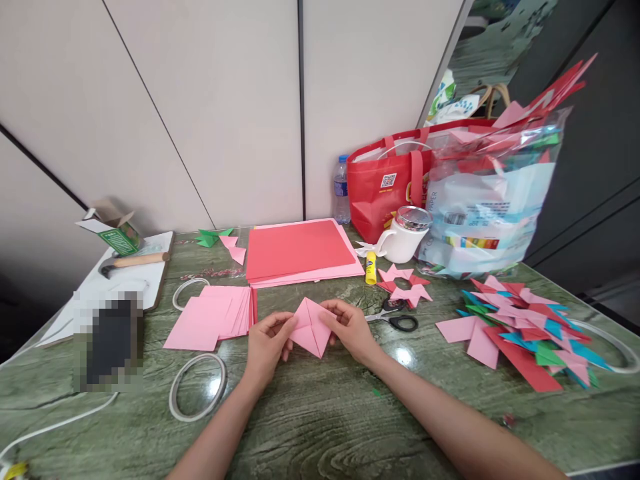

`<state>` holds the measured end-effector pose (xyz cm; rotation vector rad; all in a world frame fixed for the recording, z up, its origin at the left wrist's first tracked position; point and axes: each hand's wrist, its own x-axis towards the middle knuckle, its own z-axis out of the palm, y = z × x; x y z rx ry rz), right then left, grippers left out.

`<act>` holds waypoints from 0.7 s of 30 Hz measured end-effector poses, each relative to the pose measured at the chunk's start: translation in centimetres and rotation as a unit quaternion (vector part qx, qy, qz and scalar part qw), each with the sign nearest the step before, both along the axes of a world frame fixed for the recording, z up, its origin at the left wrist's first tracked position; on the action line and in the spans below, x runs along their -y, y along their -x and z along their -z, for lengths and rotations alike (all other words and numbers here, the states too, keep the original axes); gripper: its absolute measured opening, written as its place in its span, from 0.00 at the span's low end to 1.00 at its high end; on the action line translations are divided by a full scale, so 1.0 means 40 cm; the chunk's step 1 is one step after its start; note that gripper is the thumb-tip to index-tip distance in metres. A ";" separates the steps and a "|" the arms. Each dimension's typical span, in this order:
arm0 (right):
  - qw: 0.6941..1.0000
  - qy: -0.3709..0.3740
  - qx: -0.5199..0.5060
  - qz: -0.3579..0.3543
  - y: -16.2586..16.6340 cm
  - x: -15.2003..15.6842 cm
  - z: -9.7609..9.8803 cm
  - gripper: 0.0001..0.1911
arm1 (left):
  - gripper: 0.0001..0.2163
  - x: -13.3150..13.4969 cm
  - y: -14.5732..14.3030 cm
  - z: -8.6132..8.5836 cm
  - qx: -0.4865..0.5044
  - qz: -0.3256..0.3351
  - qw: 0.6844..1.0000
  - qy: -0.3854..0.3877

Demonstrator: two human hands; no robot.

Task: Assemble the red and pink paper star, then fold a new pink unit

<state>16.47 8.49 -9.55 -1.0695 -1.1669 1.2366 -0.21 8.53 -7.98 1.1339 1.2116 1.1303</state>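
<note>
A small pink square of origami paper (310, 327), creased and turned to a diamond, is held above the green table between both hands. My left hand (270, 343) pinches its left corner with the thumb on top. At the right corner, my right hand (351, 330) grips it the same way. Left of my hands lies a fanned pile of pink paper squares (205, 320). Behind my right hand are black-handled scissors (400, 321) and a ring of folded pink and red paper (407, 293). Larger red and pink sheets (300, 250) are stacked behind.
Rolls of tape (173, 400) lie at left, near a blurred dark object (113, 340) and a hammer (135, 262). At right sit a heap of folded coloured papers (530, 327), a white mug (400, 241), a glue stick (371, 268) and a red bag (370, 200).
</note>
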 end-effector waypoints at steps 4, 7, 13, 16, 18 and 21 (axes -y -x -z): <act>1.000 0.010 -0.017 -0.015 0.002 0.000 0.002 0.16 | 0.16 0.002 -0.002 -0.005 0.008 0.002 0.999 0.032; 1.000 0.012 -0.021 -0.017 0.002 -0.001 0.002 0.16 | 0.17 0.002 -0.001 -0.004 0.008 0.001 0.999 0.036; 1.000 -0.019 0.021 -0.002 -0.001 0.000 0.003 0.14 | 0.12 -0.001 0.005 -0.002 -0.052 -0.035 0.996 -0.068; 0.999 -0.042 0.030 0.018 -0.004 0.002 0.002 0.12 | 0.09 0.003 0.008 -0.009 -0.114 -0.073 0.977 -0.167; 0.997 -0.068 0.020 0.023 -0.005 0.003 0.000 0.09 | 0.08 0.009 0.007 -0.014 -0.142 -0.076 0.971 -0.178; 0.991 -0.129 0.001 0.034 -0.005 0.003 -0.002 0.04 | 0.13 0.018 0.003 -0.018 -0.124 -0.040 0.980 -0.147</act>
